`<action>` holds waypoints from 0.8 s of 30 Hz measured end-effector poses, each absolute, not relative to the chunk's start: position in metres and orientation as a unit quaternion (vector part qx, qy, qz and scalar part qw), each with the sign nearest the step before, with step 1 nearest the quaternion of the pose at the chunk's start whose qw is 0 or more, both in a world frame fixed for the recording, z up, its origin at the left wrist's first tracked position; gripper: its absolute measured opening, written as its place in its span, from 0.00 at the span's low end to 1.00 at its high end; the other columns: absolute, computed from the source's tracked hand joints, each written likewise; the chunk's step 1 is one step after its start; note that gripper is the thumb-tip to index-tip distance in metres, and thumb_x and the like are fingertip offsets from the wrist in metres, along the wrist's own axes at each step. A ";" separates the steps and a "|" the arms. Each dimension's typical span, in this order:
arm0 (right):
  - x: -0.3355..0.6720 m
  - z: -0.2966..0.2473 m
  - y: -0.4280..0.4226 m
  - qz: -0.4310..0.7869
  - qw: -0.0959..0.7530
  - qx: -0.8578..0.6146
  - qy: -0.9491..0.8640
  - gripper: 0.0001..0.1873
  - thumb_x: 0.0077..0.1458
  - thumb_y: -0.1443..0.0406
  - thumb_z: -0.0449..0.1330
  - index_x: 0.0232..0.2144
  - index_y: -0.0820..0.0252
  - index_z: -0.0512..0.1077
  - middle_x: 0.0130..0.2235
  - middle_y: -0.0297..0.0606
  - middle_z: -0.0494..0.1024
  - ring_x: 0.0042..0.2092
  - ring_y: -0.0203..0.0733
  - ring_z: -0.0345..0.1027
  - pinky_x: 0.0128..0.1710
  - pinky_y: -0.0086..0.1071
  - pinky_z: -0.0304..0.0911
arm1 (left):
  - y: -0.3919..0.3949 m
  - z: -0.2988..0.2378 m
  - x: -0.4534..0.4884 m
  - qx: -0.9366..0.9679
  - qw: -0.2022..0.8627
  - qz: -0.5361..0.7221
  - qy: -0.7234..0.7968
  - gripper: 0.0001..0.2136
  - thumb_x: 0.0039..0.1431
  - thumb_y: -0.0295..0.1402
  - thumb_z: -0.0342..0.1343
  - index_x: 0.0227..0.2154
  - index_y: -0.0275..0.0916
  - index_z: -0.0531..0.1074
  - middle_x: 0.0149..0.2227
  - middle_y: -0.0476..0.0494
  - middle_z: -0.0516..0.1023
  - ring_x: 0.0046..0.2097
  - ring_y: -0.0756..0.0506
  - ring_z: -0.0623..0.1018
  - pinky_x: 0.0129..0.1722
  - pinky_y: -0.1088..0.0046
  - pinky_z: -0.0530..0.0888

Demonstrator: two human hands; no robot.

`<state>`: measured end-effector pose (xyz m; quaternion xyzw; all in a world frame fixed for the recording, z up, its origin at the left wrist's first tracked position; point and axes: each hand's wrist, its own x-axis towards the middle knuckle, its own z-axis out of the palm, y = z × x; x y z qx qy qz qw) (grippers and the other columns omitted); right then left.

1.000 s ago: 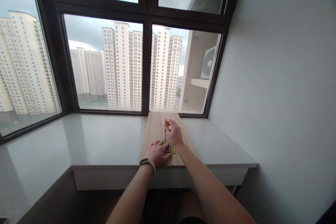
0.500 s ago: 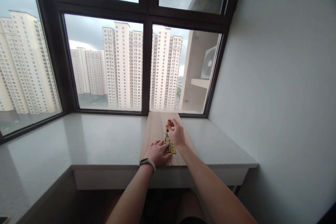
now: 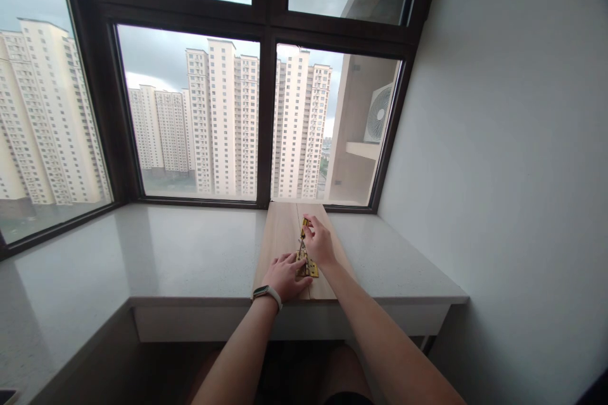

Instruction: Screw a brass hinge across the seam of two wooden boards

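Two light wooden boards lie side by side on a white stone window ledge, their seam running away from me. A brass hinge sits across the seam near the front edge. My left hand, a watch on its wrist, lies flat on the left board with its fingertips against the hinge. My right hand is closed on a small screwdriver with a yellow and black handle, its shaft pointing down at the hinge.
Dark-framed windows rise behind the ledge, showing tall apartment blocks. A white wall bounds the ledge on the right. The ledge wraps round to the left along a side window. Below its front edge is dark floor.
My right hand has turned slightly on the screwdriver handle, shifting a little forward and back. The left hand and the hinge have stayed where they were.
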<state>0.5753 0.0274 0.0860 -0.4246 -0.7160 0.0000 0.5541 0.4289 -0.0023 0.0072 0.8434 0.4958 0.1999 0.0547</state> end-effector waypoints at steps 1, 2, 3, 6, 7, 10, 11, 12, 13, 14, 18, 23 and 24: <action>0.576 0.086 0.028 0.007 0.556 -0.423 -0.715 0.18 0.65 0.65 0.52 0.54 0.53 0.71 0.51 0.41 0.78 0.47 0.45 0.74 0.45 0.36 0.71 | -0.003 0.008 0.429 0.844 0.054 0.199 0.496 0.33 0.59 0.63 0.46 0.63 0.57 0.64 0.67 0.47 0.63 0.68 0.35 0.58 0.64 0.50 0.59; 0.577 0.086 0.028 0.013 0.559 -0.423 -0.713 0.17 0.64 0.65 0.52 0.54 0.53 0.71 0.51 0.41 0.79 0.47 0.45 0.75 0.46 0.37 0.71 | -0.003 0.008 0.429 0.843 0.055 0.197 0.497 0.33 0.59 0.63 0.46 0.64 0.56 0.64 0.68 0.47 0.62 0.68 0.35 0.58 0.64 0.50 0.59; 0.579 0.087 0.028 0.016 0.561 -0.424 -0.711 0.17 0.64 0.65 0.52 0.53 0.53 0.71 0.50 0.41 0.79 0.47 0.45 0.75 0.46 0.37 0.71 | -0.004 0.009 0.429 0.843 0.056 0.195 0.498 0.33 0.59 0.63 0.46 0.64 0.56 0.63 0.68 0.47 0.62 0.68 0.35 0.58 0.64 0.50 0.59; 0.582 0.087 0.028 0.020 0.566 -0.425 -0.706 0.15 0.64 0.64 0.53 0.52 0.53 0.72 0.49 0.41 0.79 0.45 0.45 0.76 0.47 0.39 0.71 | -0.004 0.010 0.430 0.841 0.058 0.188 0.503 0.33 0.59 0.63 0.46 0.64 0.56 0.63 0.68 0.47 0.61 0.69 0.35 0.58 0.64 0.50 0.58; 0.583 0.087 0.028 0.019 0.567 -0.426 -0.705 0.15 0.64 0.64 0.53 0.51 0.53 0.71 0.49 0.41 0.79 0.44 0.45 0.76 0.46 0.39 0.72 | -0.005 0.010 0.430 0.841 0.057 0.188 0.503 0.33 0.59 0.63 0.46 0.64 0.56 0.63 0.68 0.47 0.61 0.69 0.35 0.58 0.64 0.50 0.58; 0.584 0.087 0.028 0.011 0.566 -0.437 -0.699 0.13 0.64 0.61 0.56 0.49 0.54 0.71 0.45 0.41 0.80 0.41 0.45 0.75 0.43 0.38 0.72 | -0.005 0.010 0.430 0.843 0.053 0.193 0.500 0.33 0.59 0.63 0.46 0.64 0.56 0.64 0.68 0.47 0.63 0.68 0.35 0.59 0.64 0.51 0.59; 0.584 0.086 0.028 0.003 0.564 -0.442 -0.697 0.13 0.64 0.60 0.56 0.49 0.54 0.71 0.43 0.41 0.80 0.40 0.45 0.75 0.42 0.38 0.72 | -0.005 0.010 0.430 0.843 0.051 0.196 0.498 0.33 0.59 0.63 0.46 0.64 0.56 0.64 0.67 0.47 0.63 0.68 0.35 0.59 0.63 0.51 0.59; 0.583 0.086 0.028 -0.008 0.562 -0.447 -0.696 0.13 0.63 0.60 0.57 0.49 0.55 0.71 0.42 0.41 0.79 0.39 0.44 0.74 0.42 0.38 0.71 | -0.005 0.010 0.430 0.844 0.050 0.198 0.497 0.33 0.59 0.62 0.46 0.63 0.56 0.64 0.67 0.46 0.63 0.68 0.35 0.60 0.63 0.51 0.59; 0.582 0.086 0.027 -0.020 0.560 -0.450 -0.695 0.13 0.63 0.59 0.57 0.49 0.55 0.71 0.41 0.41 0.79 0.39 0.44 0.74 0.42 0.38 0.71 | -0.005 0.010 0.430 0.844 0.049 0.199 0.495 0.33 0.59 0.62 0.46 0.63 0.56 0.65 0.67 0.46 0.63 0.68 0.35 0.60 0.63 0.50 0.59; 0.582 0.087 0.027 -0.032 0.557 -0.453 -0.695 0.14 0.63 0.59 0.57 0.50 0.55 0.71 0.42 0.41 0.78 0.39 0.44 0.73 0.43 0.38 0.70 | -0.005 0.010 0.430 0.844 0.049 0.200 0.495 0.33 0.59 0.62 0.46 0.63 0.56 0.65 0.67 0.46 0.63 0.68 0.35 0.60 0.63 0.50 0.60; 0.579 0.087 0.027 -0.063 0.540 -0.456 -0.705 0.15 0.65 0.59 0.56 0.51 0.54 0.72 0.42 0.41 0.78 0.40 0.44 0.73 0.46 0.39 0.69 | -0.006 0.011 0.430 0.845 0.052 0.192 0.497 0.33 0.60 0.63 0.45 0.64 0.56 0.64 0.68 0.47 0.62 0.68 0.35 0.58 0.64 0.49 0.59; 0.579 0.086 0.027 -0.030 0.550 -0.430 -0.715 0.18 0.66 0.63 0.52 0.55 0.53 0.71 0.50 0.43 0.78 0.45 0.44 0.74 0.46 0.38 0.71 | -0.005 0.010 0.429 0.844 0.054 0.193 0.497 0.33 0.59 0.63 0.45 0.64 0.56 0.64 0.68 0.47 0.62 0.68 0.35 0.58 0.64 0.49 0.59; 0.580 0.086 0.027 -0.020 0.553 -0.426 -0.715 0.19 0.66 0.64 0.51 0.56 0.53 0.71 0.52 0.43 0.78 0.47 0.45 0.74 0.46 0.38 0.72 | -0.004 0.009 0.429 0.843 0.056 0.194 0.498 0.33 0.59 0.63 0.45 0.64 0.56 0.63 0.68 0.47 0.62 0.68 0.35 0.58 0.64 0.49 0.59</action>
